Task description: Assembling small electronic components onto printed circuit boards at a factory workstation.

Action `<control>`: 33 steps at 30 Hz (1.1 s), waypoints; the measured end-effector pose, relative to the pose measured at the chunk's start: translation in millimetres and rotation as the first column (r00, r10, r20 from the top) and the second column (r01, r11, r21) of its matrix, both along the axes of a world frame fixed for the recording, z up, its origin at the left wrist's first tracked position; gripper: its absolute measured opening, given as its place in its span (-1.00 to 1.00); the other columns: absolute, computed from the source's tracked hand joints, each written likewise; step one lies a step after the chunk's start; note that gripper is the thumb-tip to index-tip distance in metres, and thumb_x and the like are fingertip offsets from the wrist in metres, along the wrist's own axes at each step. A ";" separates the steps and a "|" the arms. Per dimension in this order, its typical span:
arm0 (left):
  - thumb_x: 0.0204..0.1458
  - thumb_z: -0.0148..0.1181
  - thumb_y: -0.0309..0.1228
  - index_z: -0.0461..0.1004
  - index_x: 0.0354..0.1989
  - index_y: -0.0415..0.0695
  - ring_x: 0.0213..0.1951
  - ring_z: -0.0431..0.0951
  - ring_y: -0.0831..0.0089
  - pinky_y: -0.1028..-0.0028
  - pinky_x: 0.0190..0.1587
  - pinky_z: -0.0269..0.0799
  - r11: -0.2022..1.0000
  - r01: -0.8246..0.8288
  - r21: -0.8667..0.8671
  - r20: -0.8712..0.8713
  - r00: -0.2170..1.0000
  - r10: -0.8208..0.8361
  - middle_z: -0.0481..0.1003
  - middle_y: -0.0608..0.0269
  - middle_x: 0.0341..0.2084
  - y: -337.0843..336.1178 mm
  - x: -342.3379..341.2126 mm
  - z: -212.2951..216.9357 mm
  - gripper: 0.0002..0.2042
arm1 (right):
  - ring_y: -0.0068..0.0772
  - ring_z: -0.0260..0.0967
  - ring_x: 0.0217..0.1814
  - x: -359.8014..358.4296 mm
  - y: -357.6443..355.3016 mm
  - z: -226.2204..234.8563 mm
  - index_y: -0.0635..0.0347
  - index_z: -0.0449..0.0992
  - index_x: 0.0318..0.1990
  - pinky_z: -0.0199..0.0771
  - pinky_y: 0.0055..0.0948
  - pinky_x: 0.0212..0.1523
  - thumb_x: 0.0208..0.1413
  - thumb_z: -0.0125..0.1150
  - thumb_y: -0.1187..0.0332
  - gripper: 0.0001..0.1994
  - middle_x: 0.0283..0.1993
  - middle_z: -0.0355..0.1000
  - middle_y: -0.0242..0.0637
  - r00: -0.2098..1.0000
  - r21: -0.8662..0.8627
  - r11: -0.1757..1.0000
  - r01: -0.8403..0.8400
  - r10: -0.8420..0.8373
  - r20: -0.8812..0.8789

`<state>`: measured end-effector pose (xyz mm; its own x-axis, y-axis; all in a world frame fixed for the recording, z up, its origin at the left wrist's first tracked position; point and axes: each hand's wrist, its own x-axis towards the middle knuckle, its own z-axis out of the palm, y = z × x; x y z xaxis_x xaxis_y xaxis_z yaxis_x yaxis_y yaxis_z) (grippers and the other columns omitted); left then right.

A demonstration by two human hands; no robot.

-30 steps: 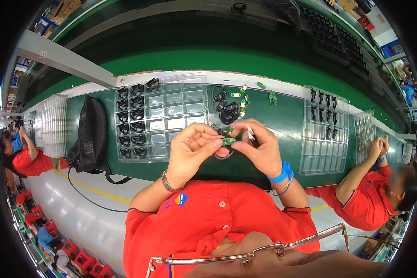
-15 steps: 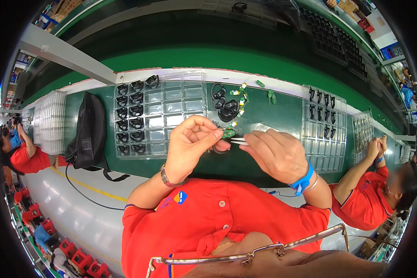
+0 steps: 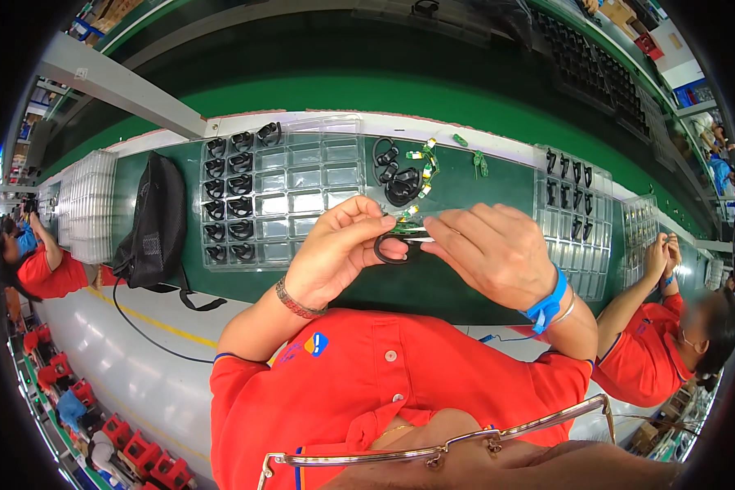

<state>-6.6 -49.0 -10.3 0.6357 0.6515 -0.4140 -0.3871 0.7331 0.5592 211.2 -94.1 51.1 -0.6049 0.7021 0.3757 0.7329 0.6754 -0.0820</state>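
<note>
My left hand point(image 3: 328, 260) pinches a black ear-hook earphone point(image 3: 390, 251), its curved hook hanging below my fingertips. A small green circuit board point(image 3: 403, 229) sits at the earphone, partly hidden by fingers and tool. In my right hand point(image 3: 498, 257) is a pair of tweezers point(image 3: 417, 234), tips pointing left at the board and earphone. Whether the tips grip anything is too small to tell. Just beyond my hands lie several black earphone parts point(image 3: 403, 189) and a cluster of green boards with white and yellow pieces point(image 3: 427, 167).
To the left stands a clear compartment tray point(image 3: 306, 181) with black earphones in its left columns; a similar tray point(image 3: 576, 265) stands right. Loose green boards point(image 3: 480, 166) lie farther back. A black bag point(image 3: 150, 220) and stacked trays point(image 3: 90, 212) are far left. Co-workers sit at both sides.
The earphone has turned, so its black hook now shows below my left fingers and the board shows less of its face. The tweezers have come in over it; my right hand has risen slightly.
</note>
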 end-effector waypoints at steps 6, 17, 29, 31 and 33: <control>0.11 0.12 -0.53 0.34 -0.35 -0.15 -0.36 0.61 0.38 0.44 -0.28 0.59 0.999 -0.004 0.045 -0.010 1.000 0.005 0.50 0.26 -0.39 -2.7 1.3 -0.4 -0.93 | -0.50 0.32 -0.40 2.5 0.2 1.9 0.24 0.52 -0.25 0.31 -0.51 -0.48 -0.10 0.22 0.37 -0.78 -0.37 0.37 -0.41 0.999 0.000 0.999 -0.043 0.043 0.024; 0.12 0.10 -0.58 0.29 -0.29 -0.18 -0.29 0.63 0.35 0.50 -0.28 0.57 0.931 -0.080 0.357 -0.220 0.961 0.167 0.50 0.19 -0.34 -12.5 8.9 11.4 -0.90 | -0.50 0.19 -0.53 -25.9 -20.0 -8.0 0.38 0.53 -0.39 0.03 -0.59 -0.59 -0.10 0.14 0.43 -0.83 -0.46 0.38 -0.22 0.926 0.406 0.913 0.030 -0.179 0.333; 0.07 0.08 -0.71 0.24 -0.24 -0.28 -0.28 0.60 0.34 0.48 -0.23 0.58 0.858 -0.079 0.508 -0.183 0.963 0.197 0.46 0.06 -0.27 -19.1 8.8 7.3 -0.84 | -0.41 0.24 -0.45 -8.8 -3.6 16.7 0.22 0.41 -0.60 0.15 -0.53 -0.54 -0.22 0.11 0.41 -0.91 -0.56 0.19 -0.35 0.956 -0.025 0.995 -0.099 0.102 0.274; 0.07 0.07 -0.71 0.24 -0.24 -0.27 -0.32 0.60 0.37 0.49 -0.25 0.57 0.856 -0.081 0.511 -0.171 0.966 0.194 0.46 0.08 -0.30 -17.5 8.3 7.0 -0.83 | -0.41 0.27 -0.43 -4.9 3.3 18.2 0.21 0.40 -0.59 0.25 -0.51 -0.50 -0.20 0.11 0.40 -0.91 -0.54 0.22 -0.35 0.963 -0.088 0.987 -0.134 0.151 0.222; 0.08 0.08 -0.70 0.24 -0.24 -0.27 -0.33 0.60 0.38 0.49 -0.27 0.57 0.859 -0.071 0.506 -0.164 0.971 0.177 0.46 0.08 -0.30 -16.9 8.0 6.1 -0.83 | -0.42 0.28 -0.42 -1.1 6.1 20.1 0.26 0.45 -0.45 0.27 -0.50 -0.49 -0.17 0.18 0.39 -0.86 -0.49 0.26 -0.36 0.964 -0.134 0.982 -0.136 0.162 0.211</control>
